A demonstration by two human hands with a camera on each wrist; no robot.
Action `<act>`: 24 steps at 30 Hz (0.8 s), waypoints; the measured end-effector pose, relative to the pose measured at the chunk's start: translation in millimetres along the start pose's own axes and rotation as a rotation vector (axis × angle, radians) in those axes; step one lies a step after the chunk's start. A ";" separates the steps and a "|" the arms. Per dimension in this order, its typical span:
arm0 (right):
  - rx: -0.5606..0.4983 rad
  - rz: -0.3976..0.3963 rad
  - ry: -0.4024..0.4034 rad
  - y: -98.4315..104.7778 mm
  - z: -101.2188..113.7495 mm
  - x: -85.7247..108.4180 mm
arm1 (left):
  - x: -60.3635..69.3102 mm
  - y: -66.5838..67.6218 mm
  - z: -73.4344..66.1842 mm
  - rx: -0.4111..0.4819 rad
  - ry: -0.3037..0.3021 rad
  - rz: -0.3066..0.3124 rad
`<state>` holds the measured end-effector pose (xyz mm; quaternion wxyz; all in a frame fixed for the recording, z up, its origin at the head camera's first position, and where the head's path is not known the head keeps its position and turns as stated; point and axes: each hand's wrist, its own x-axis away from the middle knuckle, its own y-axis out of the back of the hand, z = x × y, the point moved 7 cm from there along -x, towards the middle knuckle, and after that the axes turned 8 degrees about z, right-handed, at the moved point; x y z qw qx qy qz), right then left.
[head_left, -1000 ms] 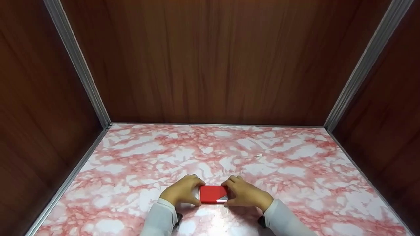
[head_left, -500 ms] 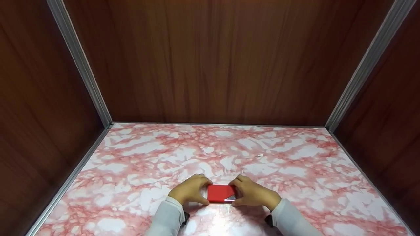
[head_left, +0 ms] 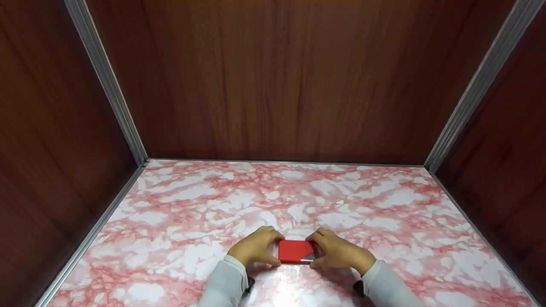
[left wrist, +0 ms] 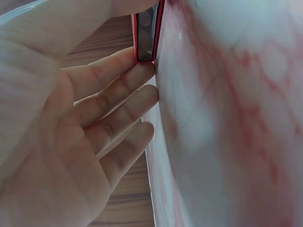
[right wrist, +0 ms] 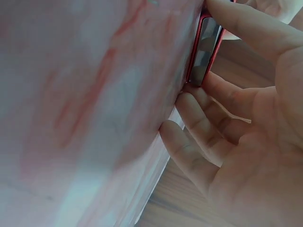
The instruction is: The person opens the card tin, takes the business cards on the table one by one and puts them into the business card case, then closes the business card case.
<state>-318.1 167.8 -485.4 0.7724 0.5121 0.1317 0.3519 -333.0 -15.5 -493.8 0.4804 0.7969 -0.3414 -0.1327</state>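
Note:
A small flat red box [head_left: 293,250] with a silver near-right corner lies flat at the front of the marbled tabletop [head_left: 179,238]. My left hand [head_left: 255,247] pinches its left end, thumb on the near side and fingertips on the far side. The right hand [head_left: 342,252] grips the opposite end the same way. In the left wrist view the box's dark glossy end [left wrist: 146,35] shows a red rim between thumb and forefinger, while the other fingers reach down to the surface. A similar dark end [right wrist: 205,49] appears in the right wrist view. The box's underside is hidden.
Brown wood-grain panels wall in the table at the back [head_left: 273,85], left [head_left: 51,149] and right [head_left: 503,140]. Grey metal posts [head_left: 108,81] stand in the corners. A metal strip [head_left: 94,232] edges the tabletop.
Both hands and the red box between them have moved steadily to the right across the tabletop. The grip at each end looks the same. The head view has shifted very slightly.

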 end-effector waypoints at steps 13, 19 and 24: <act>-0.025 0.018 -0.017 -0.2 -3.0 2.5 | -0.9 -1.4 -2.6 -0.037 -0.010 0.005; -0.046 0.048 -0.017 2.1 -4.5 4.8 | 0.9 -0.9 -1.1 -0.013 -0.004 0.017; -0.061 0.025 -0.006 7.8 -5.0 7.4 | 3.4 5.5 -1.0 -0.017 -0.010 -0.020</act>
